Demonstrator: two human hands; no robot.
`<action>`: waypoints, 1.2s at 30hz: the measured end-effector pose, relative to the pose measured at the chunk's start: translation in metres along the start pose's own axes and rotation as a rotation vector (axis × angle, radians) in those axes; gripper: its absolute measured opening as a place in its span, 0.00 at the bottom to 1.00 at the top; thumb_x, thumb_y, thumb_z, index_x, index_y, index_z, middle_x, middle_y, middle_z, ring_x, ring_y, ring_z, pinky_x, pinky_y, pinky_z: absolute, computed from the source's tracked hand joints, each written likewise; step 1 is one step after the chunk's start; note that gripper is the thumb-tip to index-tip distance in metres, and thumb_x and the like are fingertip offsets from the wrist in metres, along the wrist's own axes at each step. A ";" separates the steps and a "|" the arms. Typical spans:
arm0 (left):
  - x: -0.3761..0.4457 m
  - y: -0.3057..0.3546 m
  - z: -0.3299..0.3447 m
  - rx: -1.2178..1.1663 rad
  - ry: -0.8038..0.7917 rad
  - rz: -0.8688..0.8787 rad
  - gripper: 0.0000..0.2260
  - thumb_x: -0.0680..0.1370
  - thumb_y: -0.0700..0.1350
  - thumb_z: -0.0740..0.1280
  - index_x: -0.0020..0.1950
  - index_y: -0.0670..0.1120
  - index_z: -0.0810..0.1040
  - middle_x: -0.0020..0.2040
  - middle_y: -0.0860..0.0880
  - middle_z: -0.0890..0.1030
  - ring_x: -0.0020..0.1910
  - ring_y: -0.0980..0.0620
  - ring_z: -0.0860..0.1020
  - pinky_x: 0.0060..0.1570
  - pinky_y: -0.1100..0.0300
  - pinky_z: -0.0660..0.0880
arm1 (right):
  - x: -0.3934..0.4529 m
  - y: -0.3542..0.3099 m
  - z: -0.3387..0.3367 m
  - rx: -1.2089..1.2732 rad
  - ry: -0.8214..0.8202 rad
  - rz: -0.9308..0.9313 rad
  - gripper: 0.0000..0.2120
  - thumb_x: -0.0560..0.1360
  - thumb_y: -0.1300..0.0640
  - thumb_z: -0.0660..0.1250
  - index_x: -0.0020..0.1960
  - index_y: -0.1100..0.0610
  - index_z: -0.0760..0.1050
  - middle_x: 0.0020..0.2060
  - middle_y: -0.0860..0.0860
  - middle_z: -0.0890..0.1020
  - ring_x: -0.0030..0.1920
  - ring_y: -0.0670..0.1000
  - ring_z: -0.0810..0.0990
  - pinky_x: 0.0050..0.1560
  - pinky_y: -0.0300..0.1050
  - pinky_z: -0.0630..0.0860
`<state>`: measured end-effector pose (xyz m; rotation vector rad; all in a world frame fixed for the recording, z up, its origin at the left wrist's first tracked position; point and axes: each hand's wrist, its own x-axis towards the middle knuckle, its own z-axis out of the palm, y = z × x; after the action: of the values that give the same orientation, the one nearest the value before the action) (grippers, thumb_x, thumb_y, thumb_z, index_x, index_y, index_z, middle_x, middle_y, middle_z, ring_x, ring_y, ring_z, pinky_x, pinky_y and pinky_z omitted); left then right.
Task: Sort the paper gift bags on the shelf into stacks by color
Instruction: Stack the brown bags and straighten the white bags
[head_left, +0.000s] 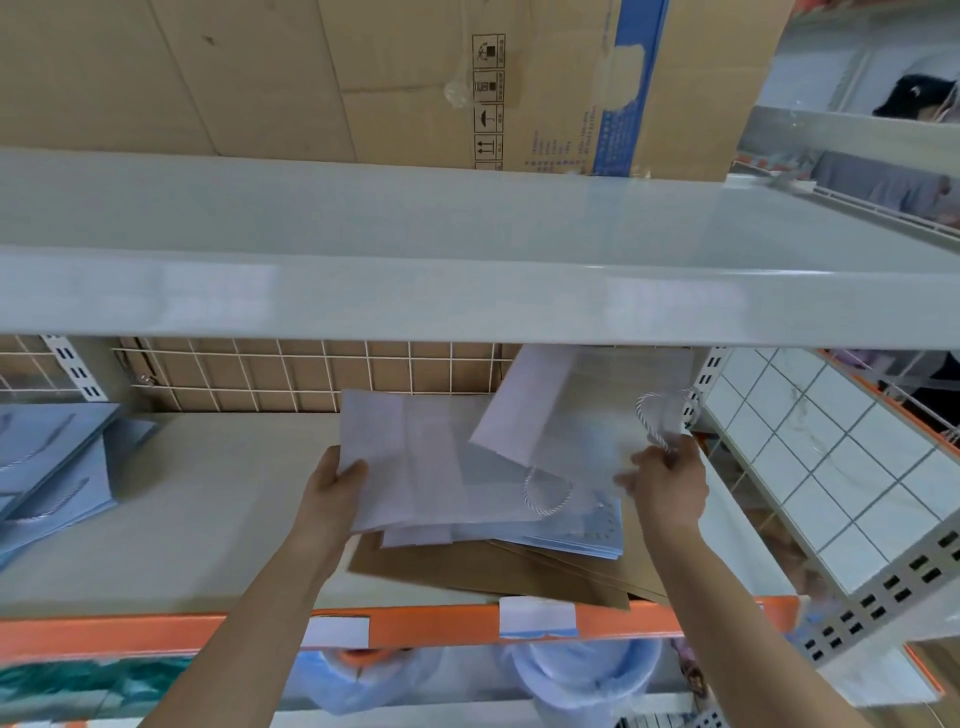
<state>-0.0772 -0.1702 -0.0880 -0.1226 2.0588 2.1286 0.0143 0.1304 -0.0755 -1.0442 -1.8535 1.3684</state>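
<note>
the paper gift bags in the mixed pile (483, 519) were judged light, thin and flat-folded, stiff enough to lift by one edge yet easily creased or torn, and likely to slide over one another. a flat edge or corner was judged the safest place to take hold; the twisted cord handles looked usable but prone to swinging the bag.

the pile lay on the shelf board (208, 509), white bags on top, a pale blue one beneath them and brown ones at the bottom. the left hand (332, 493) was reached forward with the arm extended, and the near left edge of the flat white bag (405, 457) was pinched under the thumb, the fingers hidden beneath it. the right hand (670, 488) was reached in alongside, its fingers curled round the lower corner of the tilted white bag (582, 410), which was raised above the fingertips and leaned back toward the wire grid (291, 374). its cord handle (657, 415) looped just above the knuckles. the frame was blurred there, so the exact grip could not be made out.

a stack of blue bags (52, 467) lay well to the left of the left fingers.
</note>
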 end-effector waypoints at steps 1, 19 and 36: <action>-0.001 0.001 -0.002 -0.021 -0.004 0.004 0.10 0.82 0.38 0.59 0.62 0.45 0.73 0.59 0.41 0.77 0.56 0.38 0.77 0.50 0.42 0.78 | 0.000 -0.001 0.000 0.048 -0.019 0.011 0.10 0.73 0.57 0.57 0.49 0.46 0.72 0.37 0.48 0.82 0.25 0.43 0.81 0.30 0.38 0.70; 0.001 -0.007 -0.036 0.610 0.266 -0.113 0.08 0.77 0.37 0.60 0.55 0.41 0.64 0.45 0.43 0.73 0.38 0.49 0.70 0.31 0.57 0.67 | -0.017 0.000 0.011 0.097 -0.142 0.023 0.10 0.80 0.58 0.58 0.56 0.60 0.74 0.44 0.57 0.83 0.36 0.49 0.83 0.34 0.40 0.74; 0.052 -0.027 0.013 1.251 -0.160 -0.002 0.49 0.64 0.74 0.66 0.77 0.49 0.57 0.75 0.48 0.64 0.73 0.45 0.62 0.68 0.45 0.61 | 0.001 0.017 0.007 0.133 -0.119 0.053 0.06 0.75 0.55 0.62 0.44 0.45 0.75 0.35 0.51 0.80 0.30 0.52 0.82 0.31 0.44 0.78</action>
<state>-0.1226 -0.1533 -0.1237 0.2054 2.7909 0.5066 0.0117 0.1304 -0.0940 -0.9688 -1.8013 1.5929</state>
